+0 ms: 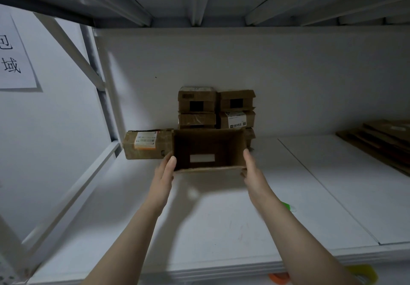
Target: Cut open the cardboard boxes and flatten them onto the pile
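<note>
Both hands are flat against the open box (208, 149), one on each side, carrying it between the palms. The left hand (165, 170) lies along the left wall with its fingers straight and close together, the thumb resting at the near corner. The right hand (251, 167) mirrors it on the right wall, fingers stretched forward; how its thumb sits under the near edge I cannot tell. Neither hand curls round the cardboard. The box faces us with its open side, brown inside, a pale rectangular cut-out in its far wall, and it is held above the white shelf (221, 229), where its shadow falls. Just behind it, against the back wall, stand the stacked boxes (196, 107), some with printed labels, and just beside its left wall lies a taped box (147, 143) with a white and orange label. Well off to the right, on the same shelf, is the pile of flattened cardboard (377, 138). A green object (288, 206) peeks out from behind the right forearm. A paper sign (15, 51) hangs on the left.
</note>
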